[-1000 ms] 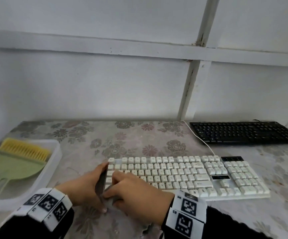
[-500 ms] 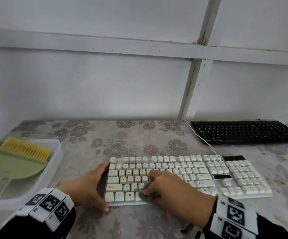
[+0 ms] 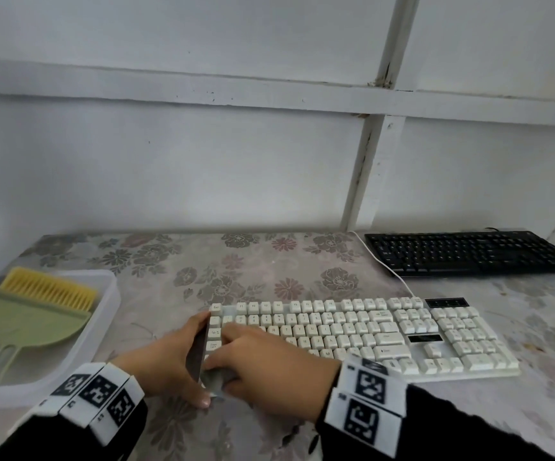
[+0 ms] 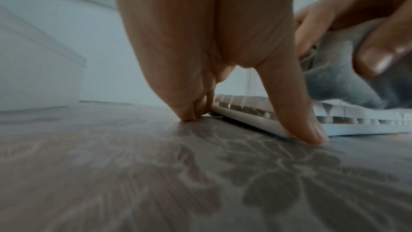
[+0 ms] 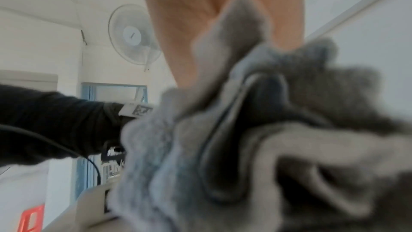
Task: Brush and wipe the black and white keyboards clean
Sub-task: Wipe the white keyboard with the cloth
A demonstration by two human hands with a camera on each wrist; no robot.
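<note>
On top of the flowery table (image 3: 176, 277): white keyboard (image 3: 362, 331), long and flat, with blocky smooth keys. Every place below told from that keyboard.

At its left end: left hand (image 3: 166, 364), fingers straight and close together, tips down on the table, thumb (image 4: 296, 112) pressed on the near left corner. Holds the board from the side, no curl round it.

Over its left keys: right hand (image 3: 269, 364), fingers bent down on a cloth (image 3: 214, 380). Cloth grey, soft and fluffy, all bunched up, squeezed between fingers and thumb, touching the near left keys. Blurry in the right wrist view (image 5: 245, 138), but thick folds plain to see.

Behind its right end, near the wall: black keyboard (image 3: 469, 252), thin and flat, well apart from both hands. White wire (image 3: 389, 271) curving from the white keyboard's back edge, past the black one's left end.

Far off to its left: see-through plastic tray (image 3: 103, 327) with round corners. Inside, a green dustpan (image 3: 26, 321), smooth, fan shaped, with a thin handle. Yellow brush (image 3: 49, 289) with stiff straight bristles lying just behind the pan.
</note>
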